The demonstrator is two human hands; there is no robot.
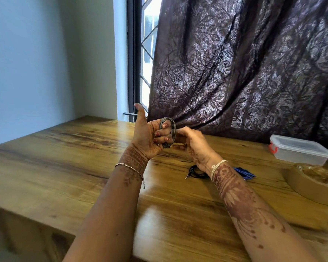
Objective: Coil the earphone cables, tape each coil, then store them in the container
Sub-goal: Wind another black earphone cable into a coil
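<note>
A grey earphone cable [171, 132] is wound in loops around the curled fingers of my left hand [150, 136], whose thumb sticks up. My right hand [192, 143] pinches the coil from the right side, above the wooden table [64, 157]. A black earphone cable [195, 172] with its jack showing lies on the table below my right wrist. A blue cable [244, 173] lies just right of that wrist, partly hidden. A roll of brown tape [314, 184] sits at the right edge. Behind it stands a clear plastic container [299, 149] with its lid on.
A dark patterned curtain [244, 63] hangs behind the table and touches its far edge. A barred window [140, 53] and a pale wall stand at the back left. The table's near left edge drops off toward the floor.
</note>
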